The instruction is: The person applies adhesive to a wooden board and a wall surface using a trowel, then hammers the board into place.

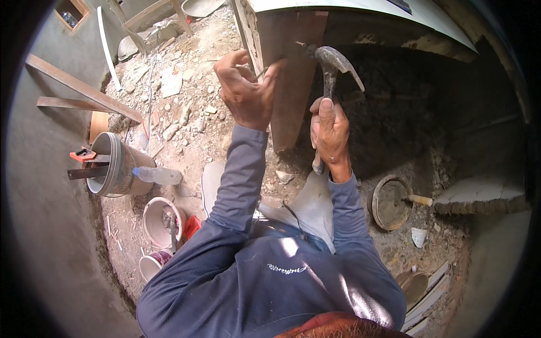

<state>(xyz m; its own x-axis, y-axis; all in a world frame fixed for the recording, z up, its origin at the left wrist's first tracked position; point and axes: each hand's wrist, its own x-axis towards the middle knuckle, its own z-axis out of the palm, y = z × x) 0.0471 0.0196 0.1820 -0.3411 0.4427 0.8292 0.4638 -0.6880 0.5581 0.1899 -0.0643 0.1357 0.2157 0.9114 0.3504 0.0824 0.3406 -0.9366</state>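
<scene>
My right hand [329, 132] is wrapped round the handle of a claw hammer [332, 62], thumb along the grip. The hammer's head is raised beside a brown wooden board [296, 90] that stands upright under a white-topped slab. At the board's left edge my left hand [246, 93] is closed, thumb and fingers pinching a thin nail [261, 72]. Part of the nail is hidden by the fingers. The left thumb or fingertip reaches the board's face.
Rubble [180, 112] covers the ground ahead. At left stand a large bucket [127, 172] with a handsaw [84, 154], a plastic bottle [163, 176], and a smaller bucket [152, 222]. A round mortar pan [389, 208] lies right, near a concrete ledge [479, 197]. Planks [84, 84] lean on the left wall.
</scene>
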